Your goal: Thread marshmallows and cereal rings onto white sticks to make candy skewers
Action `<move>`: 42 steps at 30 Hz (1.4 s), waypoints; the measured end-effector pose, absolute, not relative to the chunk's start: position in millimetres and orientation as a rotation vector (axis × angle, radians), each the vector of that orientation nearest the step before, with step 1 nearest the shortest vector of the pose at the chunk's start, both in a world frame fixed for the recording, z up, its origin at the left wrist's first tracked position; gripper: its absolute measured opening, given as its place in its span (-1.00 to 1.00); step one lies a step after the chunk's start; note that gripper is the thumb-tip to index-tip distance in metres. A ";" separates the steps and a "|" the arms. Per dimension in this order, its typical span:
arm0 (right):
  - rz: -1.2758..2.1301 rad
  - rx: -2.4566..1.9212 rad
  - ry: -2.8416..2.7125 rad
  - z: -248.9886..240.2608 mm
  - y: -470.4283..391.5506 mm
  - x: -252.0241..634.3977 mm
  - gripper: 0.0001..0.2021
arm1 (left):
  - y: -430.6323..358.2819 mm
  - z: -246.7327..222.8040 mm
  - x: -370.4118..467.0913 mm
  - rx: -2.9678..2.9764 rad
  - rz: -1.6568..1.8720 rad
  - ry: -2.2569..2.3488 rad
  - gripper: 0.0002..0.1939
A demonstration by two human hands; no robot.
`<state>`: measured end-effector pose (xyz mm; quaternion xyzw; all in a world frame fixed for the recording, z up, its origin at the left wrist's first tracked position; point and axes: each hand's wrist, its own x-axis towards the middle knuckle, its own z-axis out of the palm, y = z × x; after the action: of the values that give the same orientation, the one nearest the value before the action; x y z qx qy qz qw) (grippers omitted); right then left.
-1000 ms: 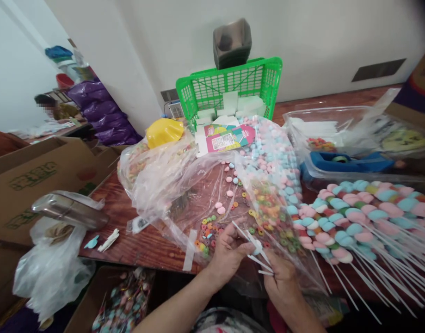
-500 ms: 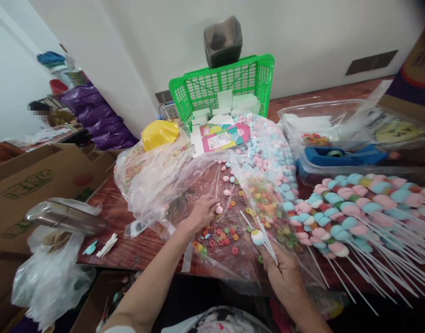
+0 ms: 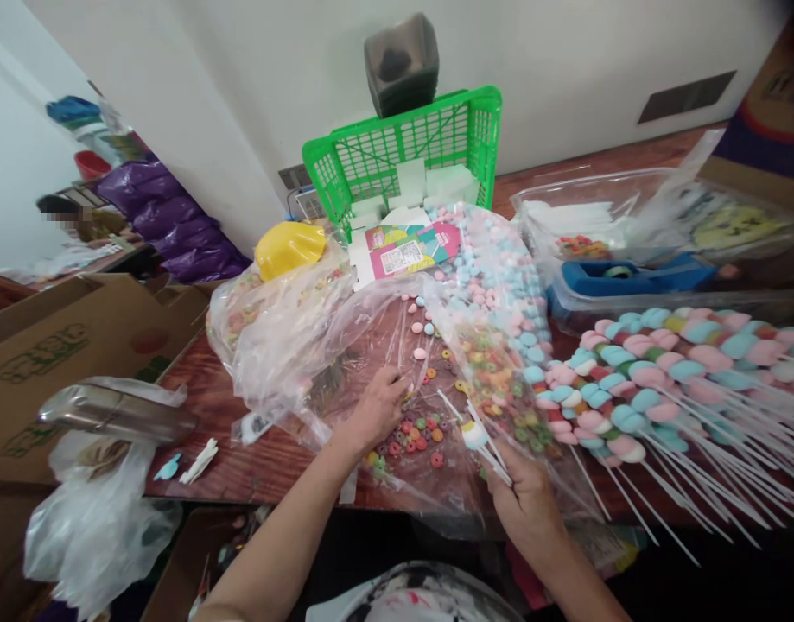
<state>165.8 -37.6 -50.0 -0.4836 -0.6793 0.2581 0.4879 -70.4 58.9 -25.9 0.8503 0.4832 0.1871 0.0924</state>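
My left hand [image 3: 382,404] is over the plastic sheet, its fingertips pinched together beside the loose cereal rings [image 3: 417,434]; what they hold is too small to make out. My right hand [image 3: 524,488] is closed on several white sticks [image 3: 493,458], one carrying a white and blue marshmallow with a yellow piece. Loose pink and blue marshmallows [image 3: 419,353] lie beyond my left hand. Between my right hand and the big marshmallow bag [image 3: 500,259] is a clear bag of cereal rings [image 3: 500,380]. Finished-looking candy skewers [image 3: 649,371] are piled at the right.
A green crate [image 3: 403,138] stands at the back, near a yellow scoop-like object [image 3: 290,249]. A blue tape dispenser [image 3: 636,275] sits at the right. On the left are a steel flask [image 3: 117,413] and a cardboard box [image 3: 66,345]. A person [image 3: 98,220] sits far left.
The pink marshmallow seen at my left fingertips is no longer visible there. My left hand has turned slightly and a yellowish bit shows by its fingertips. The whole view has shifted slightly.
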 end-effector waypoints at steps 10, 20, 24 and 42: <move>0.601 -1.179 -1.671 -47.5 -38.3 166.0 -0.70 | 68.8 -25.8 -73.8 2.617 0.449 1.313 -0.67; 0.554 -1.201 -1.745 -48.6 -38.7 166.6 -0.71 | 57.7 6.6 -63.4 1.466 1.191 1.302 -0.80; 0.444 -1.187 -1.814 -47.5 -41.2 165.4 -0.67 | 39.7 28.4 -45.1 0.821 1.191 1.008 -0.67; 0.373 -1.238 -1.822 -35.6 -41.8 169.4 -0.67 | 25.5 20.6 -24.2 0.712 1.156 0.901 -0.66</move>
<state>169.4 -41.8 -35.6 -0.4981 -0.7329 0.1501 0.4383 -24.2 25.5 20.6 0.3178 0.4021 0.5163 0.6861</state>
